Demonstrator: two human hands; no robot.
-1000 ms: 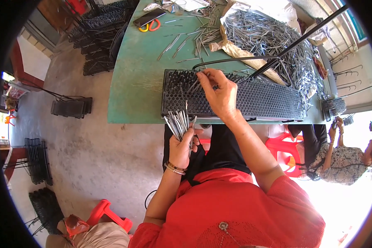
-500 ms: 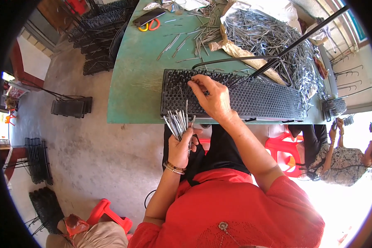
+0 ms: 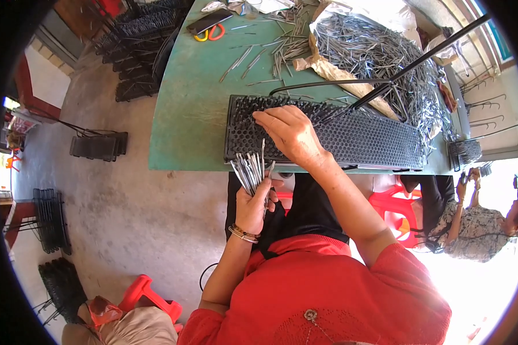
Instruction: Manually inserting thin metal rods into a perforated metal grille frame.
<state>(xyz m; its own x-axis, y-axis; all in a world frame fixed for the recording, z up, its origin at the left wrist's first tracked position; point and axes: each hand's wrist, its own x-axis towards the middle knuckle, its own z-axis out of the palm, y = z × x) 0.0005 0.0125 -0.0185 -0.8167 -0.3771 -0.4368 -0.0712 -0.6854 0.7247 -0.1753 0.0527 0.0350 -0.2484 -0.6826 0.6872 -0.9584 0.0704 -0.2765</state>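
Note:
A bundle of thin silvery metal rods stands upright in my left hand, which is closed round the lower ends just off the table's near edge. My right hand is over the left part of a long black rack full of small round holes. Its fingers are drawn together and pointing down at the holes, and the back of the hand hides whatever they pinch. Dark rod ends stick up along the rack's far left part. A black metal handle rises from the rack toward the upper right.
A big heap of loose rods lies on torn brown paper at the green table's far right. Scissors and a dark phone lie far left. More black racks stand on the floor. Another person sits at right.
My right hand has shifted slightly left over the rack and rolled so its back faces up, covering the fingertips. My left hand keeps its grip on the rods, nearly still.

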